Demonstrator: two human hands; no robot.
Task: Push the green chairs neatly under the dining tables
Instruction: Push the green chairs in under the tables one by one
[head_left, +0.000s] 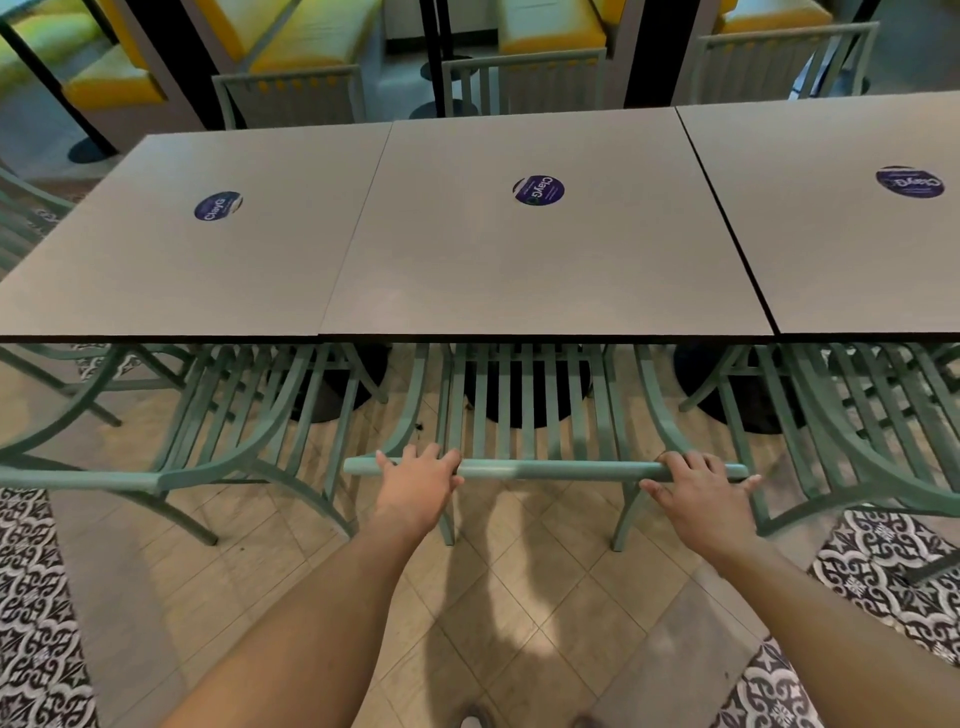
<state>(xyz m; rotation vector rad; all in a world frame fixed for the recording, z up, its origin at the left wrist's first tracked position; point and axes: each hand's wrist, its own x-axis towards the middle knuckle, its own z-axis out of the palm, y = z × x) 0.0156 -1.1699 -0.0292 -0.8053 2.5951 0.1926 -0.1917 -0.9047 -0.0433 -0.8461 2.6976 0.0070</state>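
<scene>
A green slatted chair (545, 470) stands in front of me, its seat hidden under the middle grey table (545, 270). Its top rail runs left to right just below the table's near edge. My left hand (418, 480) grips the left part of that rail, fingers curled over it. My right hand (698, 486) grips the right part of the rail the same way. Another green chair (244, 426) sits under the left table (171, 260), and a third green chair (852, 415) sits under the right table (852, 234).
Three grey tables stand edge to edge, each with a round purple sticker (539, 190). More green chairs (291, 96) line the far side, with yellow booth seats (311, 36) behind. Black table bases (524, 395) stand beneath. The floor behind me is tan tile with patterned tile patches.
</scene>
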